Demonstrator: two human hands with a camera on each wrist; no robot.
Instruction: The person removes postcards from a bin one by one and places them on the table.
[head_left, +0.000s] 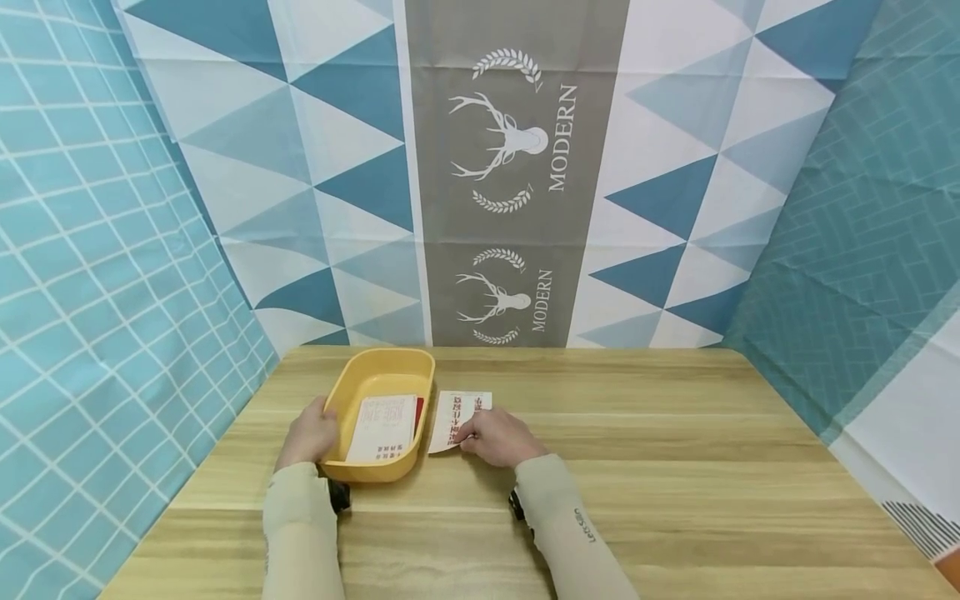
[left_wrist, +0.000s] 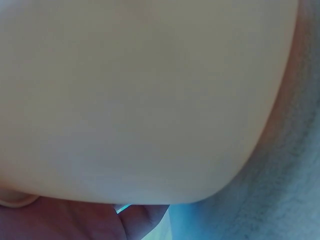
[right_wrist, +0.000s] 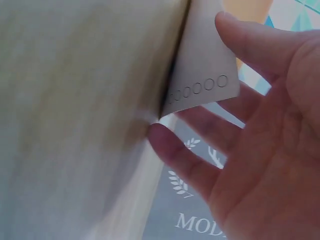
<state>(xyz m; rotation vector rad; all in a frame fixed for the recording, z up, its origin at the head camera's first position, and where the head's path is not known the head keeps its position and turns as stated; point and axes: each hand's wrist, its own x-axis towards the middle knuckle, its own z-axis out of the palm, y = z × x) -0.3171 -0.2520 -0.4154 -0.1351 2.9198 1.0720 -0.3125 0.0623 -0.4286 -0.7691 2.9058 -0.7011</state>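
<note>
On the left of the table stands a yellow plastic tray (head_left: 382,472) with several white printed cards (head_left: 384,425) and a red edge showing beneath them. My left hand (head_left: 307,435) grips the tray's left rim; the left wrist view is mostly filled by the tray's wall (left_wrist: 150,100), with fingers (left_wrist: 142,220) low in it. To the right of the tray, my right hand (head_left: 501,437) pinches a white card (head_left: 453,417) with red characters, thumb on one face and fingers behind. In the right wrist view that card (right_wrist: 200,75) shows a row of small circles, one edge near the tabletop.
The wood-grain table (head_left: 637,467) extends far to the right of both hands. Behind it hangs a patterned cloth (head_left: 517,167) with deer heads and triangles. Tile-patterned cloth (head_left: 90,250) stands along the left side, and a teal one (head_left: 840,275) on the right.
</note>
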